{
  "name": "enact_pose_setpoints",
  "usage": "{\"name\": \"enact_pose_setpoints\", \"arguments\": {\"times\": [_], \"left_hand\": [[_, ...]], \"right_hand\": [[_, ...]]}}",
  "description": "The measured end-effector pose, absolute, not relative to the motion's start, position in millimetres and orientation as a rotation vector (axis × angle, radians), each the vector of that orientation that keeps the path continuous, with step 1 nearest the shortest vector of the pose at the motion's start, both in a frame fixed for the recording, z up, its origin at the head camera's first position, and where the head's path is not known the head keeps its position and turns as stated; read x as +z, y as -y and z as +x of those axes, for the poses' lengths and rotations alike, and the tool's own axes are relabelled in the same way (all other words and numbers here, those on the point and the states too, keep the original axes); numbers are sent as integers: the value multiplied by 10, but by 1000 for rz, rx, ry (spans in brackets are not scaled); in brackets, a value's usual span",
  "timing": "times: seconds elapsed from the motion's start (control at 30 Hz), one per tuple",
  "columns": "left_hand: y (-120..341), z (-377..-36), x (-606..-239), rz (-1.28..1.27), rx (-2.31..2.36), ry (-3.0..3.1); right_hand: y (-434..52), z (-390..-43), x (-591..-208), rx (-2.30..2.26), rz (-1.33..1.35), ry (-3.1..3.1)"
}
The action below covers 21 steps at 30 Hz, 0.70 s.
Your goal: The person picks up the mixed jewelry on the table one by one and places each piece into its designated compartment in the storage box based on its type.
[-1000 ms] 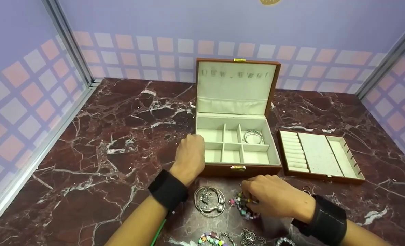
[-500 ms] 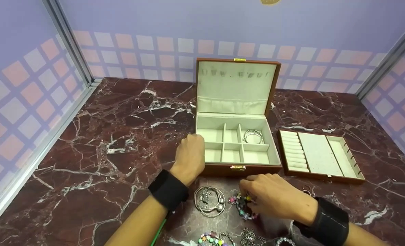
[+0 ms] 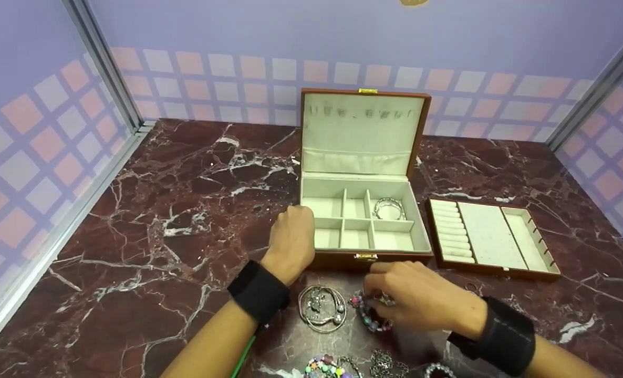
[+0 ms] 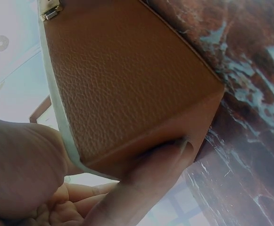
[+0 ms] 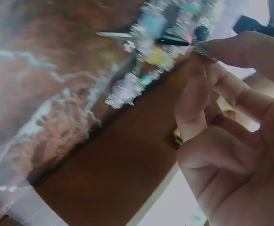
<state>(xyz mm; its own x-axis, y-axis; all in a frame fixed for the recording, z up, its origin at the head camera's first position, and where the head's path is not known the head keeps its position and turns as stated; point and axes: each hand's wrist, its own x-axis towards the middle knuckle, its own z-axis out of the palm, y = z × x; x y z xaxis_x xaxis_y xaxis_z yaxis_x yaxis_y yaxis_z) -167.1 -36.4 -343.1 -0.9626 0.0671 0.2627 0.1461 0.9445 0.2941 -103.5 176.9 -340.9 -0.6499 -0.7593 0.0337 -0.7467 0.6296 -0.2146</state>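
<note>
now the right hand (image 3: 422, 302) pinches the beaded bracelet (image 3: 366, 310); lift gently, keep it untangled, while the left hand (image 3: 292, 242) grips the jewellery box (image 3: 366, 257).

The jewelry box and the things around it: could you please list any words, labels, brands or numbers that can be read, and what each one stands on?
There is no readable text in any view.
The jewelry box shows plain leather, pale lining and a bare gold clasp.
The ring tray is unmarked.
The gold shape on the wall is cut off by the frame's top edge, so nothing can be read there.
The beaded bracelet is blurred and shows no lettering.
</note>
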Motion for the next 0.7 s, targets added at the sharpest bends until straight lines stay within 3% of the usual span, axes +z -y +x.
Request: {"name": "enact_pose_setpoints", "arguments": {"times": [0.33, 0.7], "left_hand": [[376, -1675, -3418, -169, -465, 2854], [377, -1674, -3426, -163, -493, 2856]], "right_hand": [[-1796, -1230, -3045, -674, -1211, -2740], [-1772, -1773, -2844, -761, -1143, -2884]]}}
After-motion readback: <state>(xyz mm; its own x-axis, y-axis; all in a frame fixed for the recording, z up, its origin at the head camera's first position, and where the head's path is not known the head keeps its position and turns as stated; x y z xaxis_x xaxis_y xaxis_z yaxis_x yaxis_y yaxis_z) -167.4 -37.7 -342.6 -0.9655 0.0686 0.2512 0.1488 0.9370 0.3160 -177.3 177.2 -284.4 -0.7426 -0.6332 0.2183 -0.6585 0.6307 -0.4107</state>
